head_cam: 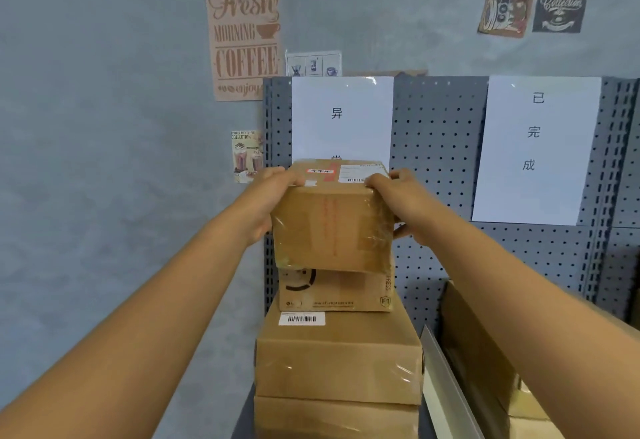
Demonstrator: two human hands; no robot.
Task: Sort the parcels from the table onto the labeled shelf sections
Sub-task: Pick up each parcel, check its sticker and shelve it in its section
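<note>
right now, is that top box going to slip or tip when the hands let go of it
Probably slippery: glossy tape wraps the top box. It may tip, since it overhangs the smaller box beneath, on a tall stack. It looks stiff: the left hand and right hand grip its sides without denting them.

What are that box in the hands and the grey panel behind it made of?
The box looks like brown corrugated cardboard wrapped in clear glossy tape, which shows as shiny wrinkles on its front and corners; paper labels sit on top. The grey panel seems to be painted metal pegboard, matte, with even rows of punched holes and slotted uprights. The paint hides the base material, so metal is a guess.
</note>
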